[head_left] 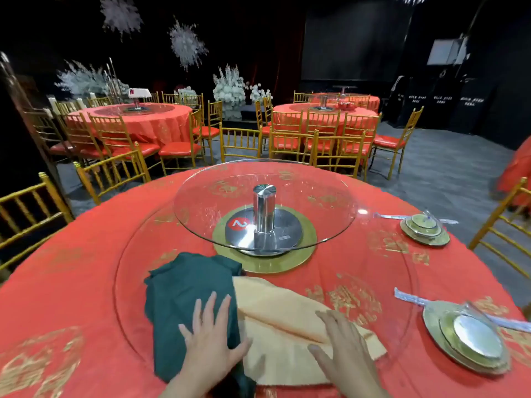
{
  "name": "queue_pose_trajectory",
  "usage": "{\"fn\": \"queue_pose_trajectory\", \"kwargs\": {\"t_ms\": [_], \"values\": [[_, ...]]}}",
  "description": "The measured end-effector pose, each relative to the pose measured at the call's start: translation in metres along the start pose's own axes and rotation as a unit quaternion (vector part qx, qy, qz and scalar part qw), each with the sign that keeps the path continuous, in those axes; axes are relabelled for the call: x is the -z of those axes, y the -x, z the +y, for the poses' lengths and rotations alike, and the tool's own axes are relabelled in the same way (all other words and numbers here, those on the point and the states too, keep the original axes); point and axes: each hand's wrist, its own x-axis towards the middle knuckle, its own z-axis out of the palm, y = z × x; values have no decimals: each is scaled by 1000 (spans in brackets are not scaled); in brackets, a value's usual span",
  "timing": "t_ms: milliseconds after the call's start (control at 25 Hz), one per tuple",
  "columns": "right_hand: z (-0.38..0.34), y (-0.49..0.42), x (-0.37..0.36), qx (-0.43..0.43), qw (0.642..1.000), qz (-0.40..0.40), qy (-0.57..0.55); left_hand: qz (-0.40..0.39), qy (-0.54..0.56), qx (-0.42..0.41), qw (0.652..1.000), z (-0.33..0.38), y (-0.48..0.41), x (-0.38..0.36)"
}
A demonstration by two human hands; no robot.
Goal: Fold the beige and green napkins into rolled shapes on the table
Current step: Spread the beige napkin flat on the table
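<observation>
A dark green napkin (184,294) lies spread and rumpled on the red tablecloth near the table's front. A beige napkin (278,308) lies beside it on the right, loosely folded, its left edge overlapping the green one. My left hand (211,337) rests flat with fingers spread on the green napkin's right part, thumb toward the beige cloth. My right hand (342,343) lies on the beige napkin's right side with fingers extended, slightly blurred.
A glass turntable (316,202) on a metal post (263,208) stands at the table's middle, just behind the napkins. Stacked plates with glasses sit at the right (471,340) and far right (425,228). Gold chairs (112,173) ring the table.
</observation>
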Motion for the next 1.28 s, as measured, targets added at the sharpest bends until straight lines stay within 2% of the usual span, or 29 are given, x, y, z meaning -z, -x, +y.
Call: {"fn": "queue_pose_trajectory", "kwargs": {"t_ms": [80, 160, 400, 520, 680, 800, 960, 1120, 1280], "values": [[-1, -19, -10, -2, 1000, 15, 3, 30, 20, 18, 999, -4, -14, -9], [-3, -36, -23, 8, 998, 59, 1, 56, -5, 2, 998, -10, -32, -19], [-25, -38, -61, -20, 986, 159, 48, 28, -46, -5, 999, -23, -30, -45], [-48, -28, -73, -70, 982, 175, 7, 22, -61, -24, 998, -33, -21, -48], [-68, -9, -81, -102, 983, 155, 6, 50, -98, -48, 993, -74, -30, -40], [-75, 4, -90, -95, 987, 126, 27, 28, -95, -26, 995, -116, -49, -33], [-92, 10, -118, -62, 996, 38, 45, -11, -71, 4, 997, -158, -71, -25], [-95, 15, -130, -40, 996, -27, 76, -32, -141, 5, 990, -195, -96, -11], [-80, 16, -123, -14, 994, -45, 95, -49, -189, 31, 980, -221, -112, 8]]}}
